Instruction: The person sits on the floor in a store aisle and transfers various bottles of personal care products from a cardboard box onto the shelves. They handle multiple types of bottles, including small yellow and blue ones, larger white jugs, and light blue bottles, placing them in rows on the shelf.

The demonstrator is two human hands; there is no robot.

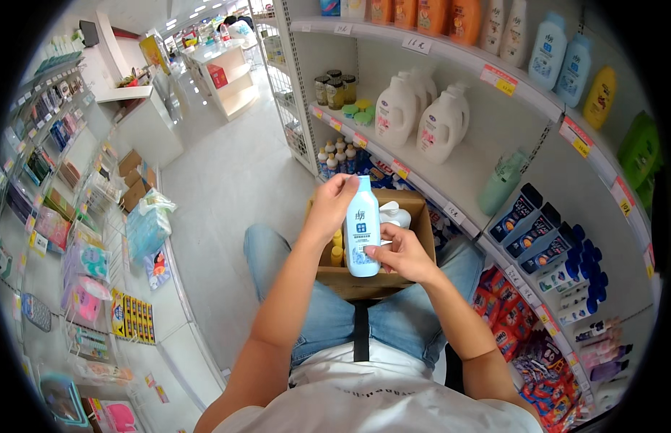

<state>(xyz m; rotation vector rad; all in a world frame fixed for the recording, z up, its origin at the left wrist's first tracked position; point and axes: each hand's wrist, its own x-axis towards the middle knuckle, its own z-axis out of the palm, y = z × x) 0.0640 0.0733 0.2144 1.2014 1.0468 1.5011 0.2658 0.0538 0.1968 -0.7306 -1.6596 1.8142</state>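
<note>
A light blue plastic bottle point(362, 230) with printed writing is held upright in front of me, its front label facing my head. My left hand point(331, 203) grips it near the cap at the upper left. On the lower right side, my right hand point(403, 251) holds it with the thumb across the label. Behind and below the bottle stands an open cardboard box point(420, 219) between my knees. Inside the box are a white pump bottle point(396, 214) and yellow bottles point(337, 256), partly covered by my hands and the blue bottle.
To the right, a shelf unit point(449, 178) carries white jugs point(438, 130), a pale green bottle point(502, 184) and dark blue bottles point(516, 214). Similar light blue bottles point(547, 51) stand on its upper shelf. Hanging goods line the left rack point(91, 260). Cartons point(135, 178) sit beside the aisle floor point(205, 184).
</note>
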